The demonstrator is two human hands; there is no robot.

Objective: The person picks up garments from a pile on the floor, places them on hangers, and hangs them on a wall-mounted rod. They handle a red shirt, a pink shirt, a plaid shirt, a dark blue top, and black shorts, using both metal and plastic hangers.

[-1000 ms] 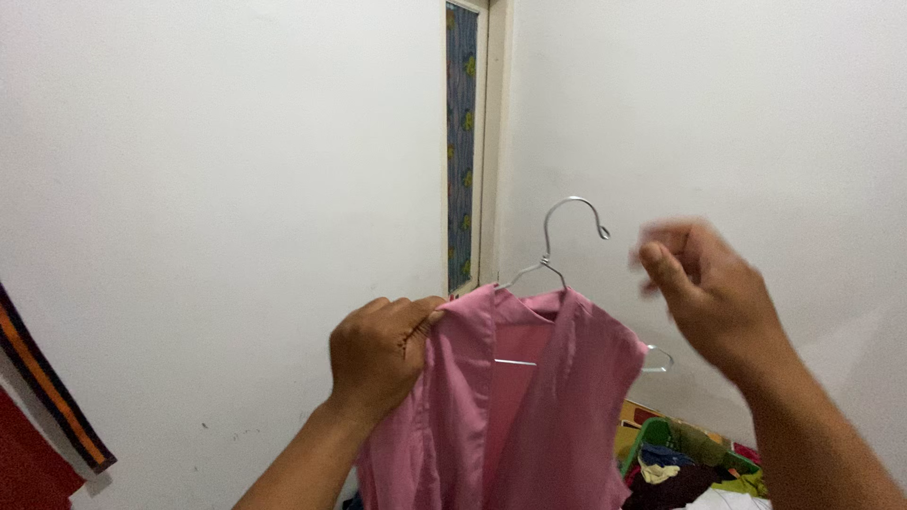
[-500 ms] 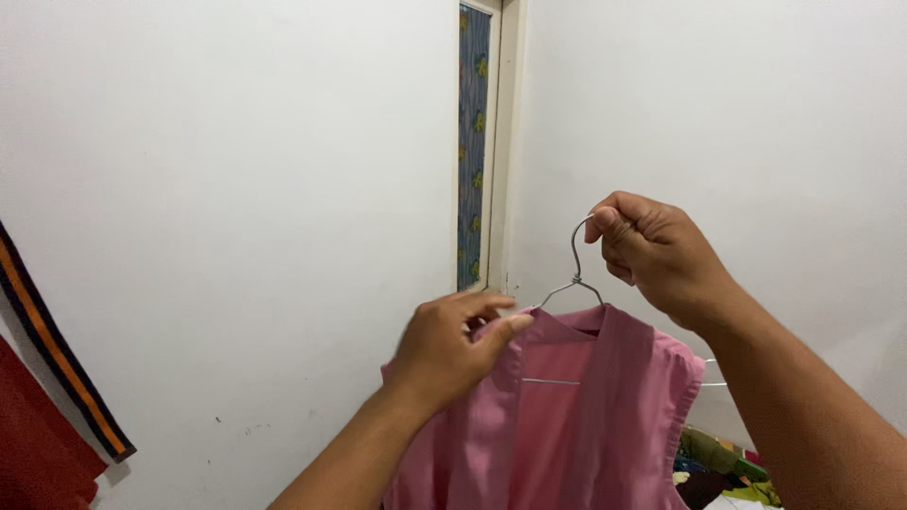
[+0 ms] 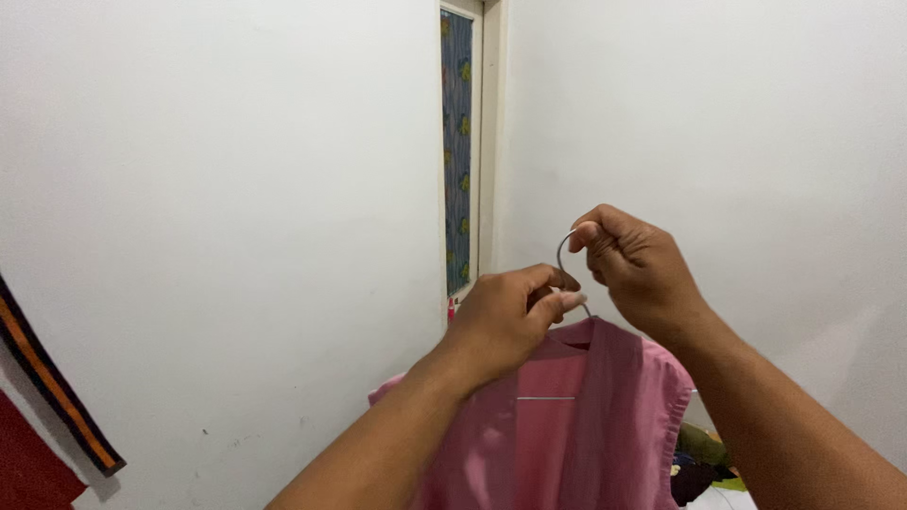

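Pink garment (image 3: 605, 416) hangs on a wire hanger (image 3: 564, 253); your right hand (image 3: 638, 269) grips its hook closed, your left hand (image 3: 505, 321) pinches the collar.

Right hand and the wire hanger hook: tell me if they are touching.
Touching. The head view shows the right hand closed in a fist around the top of the wire hanger hook, whose curve runs straight into the fingers with no gap.

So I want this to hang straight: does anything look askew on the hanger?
Yes. The pink garment sits unevenly on the wire hanger: its left shoulder droops low, the right one sits higher. The right hand grips the hook; the left hand pinches the collar.
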